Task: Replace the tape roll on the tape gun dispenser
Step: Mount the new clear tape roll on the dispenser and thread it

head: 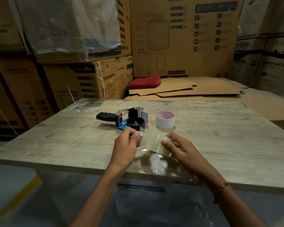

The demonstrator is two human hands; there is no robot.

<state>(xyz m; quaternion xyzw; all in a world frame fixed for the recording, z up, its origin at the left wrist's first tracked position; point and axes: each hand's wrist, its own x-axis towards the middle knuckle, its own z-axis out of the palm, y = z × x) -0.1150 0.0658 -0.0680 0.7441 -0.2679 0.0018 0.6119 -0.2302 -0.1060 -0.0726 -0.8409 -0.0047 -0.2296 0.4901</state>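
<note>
Both hands pinch a clear tape roll [156,143], left hand [126,145] peeling its end, right hand [179,148] steadying. Beyond their grip waits the tape gun [121,117]. Next, I'd guess, seating it on the hub.

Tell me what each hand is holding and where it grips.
Both hold a stretch of clear tape: the left hand pinches its crumpled left end, the right hand grips its right end under the thumb.

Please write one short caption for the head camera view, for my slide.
Both hands stretch clear tape above the table; empty tape gun and white roll behind.
</note>
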